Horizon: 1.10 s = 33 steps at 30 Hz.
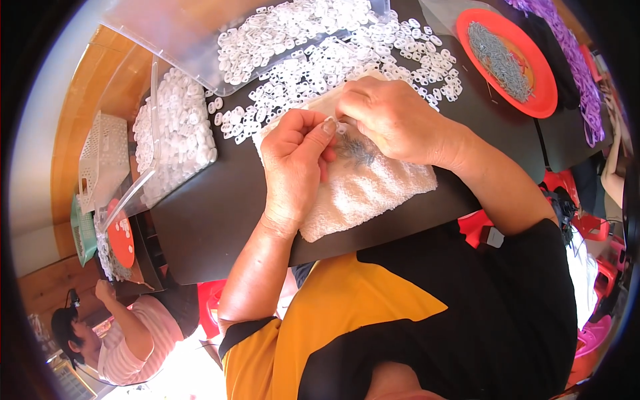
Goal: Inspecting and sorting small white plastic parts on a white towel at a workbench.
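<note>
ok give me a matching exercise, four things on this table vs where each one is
Things:
1. towel
2. red plate
3. clear bin
4. white basket

Places:
a. far right of the table
b. left edge of the table, full of white pieces
c. under both hands
d. off the table, further left

Pairs: 1-c, 2-a, 3-b, 4-d

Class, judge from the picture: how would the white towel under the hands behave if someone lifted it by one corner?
The white towel looks soft and crumpled, so it would probably droop. The small metal bits lying on it would likely slide off.
</note>
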{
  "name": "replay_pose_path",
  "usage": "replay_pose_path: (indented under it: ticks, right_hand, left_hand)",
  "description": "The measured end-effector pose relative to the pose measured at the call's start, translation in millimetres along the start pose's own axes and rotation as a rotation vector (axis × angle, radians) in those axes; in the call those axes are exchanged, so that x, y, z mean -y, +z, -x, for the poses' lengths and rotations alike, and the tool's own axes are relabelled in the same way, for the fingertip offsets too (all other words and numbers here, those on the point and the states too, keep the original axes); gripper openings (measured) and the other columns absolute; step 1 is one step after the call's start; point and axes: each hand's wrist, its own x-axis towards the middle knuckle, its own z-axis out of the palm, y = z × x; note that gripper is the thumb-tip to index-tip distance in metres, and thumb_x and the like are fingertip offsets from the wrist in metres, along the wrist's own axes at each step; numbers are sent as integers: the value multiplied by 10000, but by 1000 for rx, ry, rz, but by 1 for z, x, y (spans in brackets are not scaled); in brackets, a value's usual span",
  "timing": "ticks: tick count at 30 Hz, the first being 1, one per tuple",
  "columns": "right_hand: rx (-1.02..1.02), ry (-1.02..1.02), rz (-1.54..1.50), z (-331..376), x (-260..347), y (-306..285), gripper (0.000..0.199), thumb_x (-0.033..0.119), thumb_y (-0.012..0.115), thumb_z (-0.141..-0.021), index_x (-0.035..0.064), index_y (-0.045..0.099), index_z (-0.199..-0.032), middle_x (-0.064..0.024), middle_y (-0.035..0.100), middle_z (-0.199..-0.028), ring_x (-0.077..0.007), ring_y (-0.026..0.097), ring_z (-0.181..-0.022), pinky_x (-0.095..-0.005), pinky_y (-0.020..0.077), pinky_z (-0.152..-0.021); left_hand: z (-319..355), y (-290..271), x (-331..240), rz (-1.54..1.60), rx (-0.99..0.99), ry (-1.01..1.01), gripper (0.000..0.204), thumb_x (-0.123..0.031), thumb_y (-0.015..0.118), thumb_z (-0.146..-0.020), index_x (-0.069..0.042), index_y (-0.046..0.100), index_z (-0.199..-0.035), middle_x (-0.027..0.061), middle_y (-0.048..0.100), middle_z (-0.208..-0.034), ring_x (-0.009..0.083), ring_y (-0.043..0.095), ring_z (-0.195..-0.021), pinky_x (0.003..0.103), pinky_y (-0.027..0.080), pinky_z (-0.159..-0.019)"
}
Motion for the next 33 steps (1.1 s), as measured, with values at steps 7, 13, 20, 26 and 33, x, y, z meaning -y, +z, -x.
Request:
replay_pose_path:
  ticks: [7,13,20,26,33]
  right_hand:
    - [38,-23,17,1,-2,-2,154,-4,603,-758,33,564,-902,-122,579,-850,-352,585,-812,-422,477,-656]
    - [29,-38,8,1,-3,0,151,-3,604,-757,20,558,-899,-125,576,-842,-348,583,-791,-415,474,-648]
    - [60,-56,13,0,-1,-6,157,-5,606,-757,20,561,-906,-136,570,-849,-348,581,-787,-408,478,-634]
    - [44,-53,6,0,1,-4,156,-13,609,-744,18,547,-883,-131,555,-832,-348,574,-782,-416,475,-623]
    - [-21,-88,20,1,-2,5,174,-12,623,-714,20,510,-842,-120,526,-805,-337,554,-755,-414,464,-606]
  left_hand:
    - [-2,-1,2,22,9,-25,101,-85,623,-926,15,615,-916,39,615,-754,71,529,-586,191,387,-463]
    - [-2,-2,7,-35,29,30,80,-75,624,-928,5,620,-921,30,616,-762,62,531,-598,181,387,-461]
    - [-3,-2,8,-32,24,25,71,-68,624,-927,3,623,-926,23,616,-764,57,532,-602,180,386,-463]
    - [1,0,7,-77,13,19,59,-63,630,-924,-4,624,-924,14,610,-760,49,524,-597,182,382,-465]
    - [0,4,11,-108,-20,47,54,-36,624,-911,-7,590,-880,-3,566,-693,51,485,-574,217,413,-522]
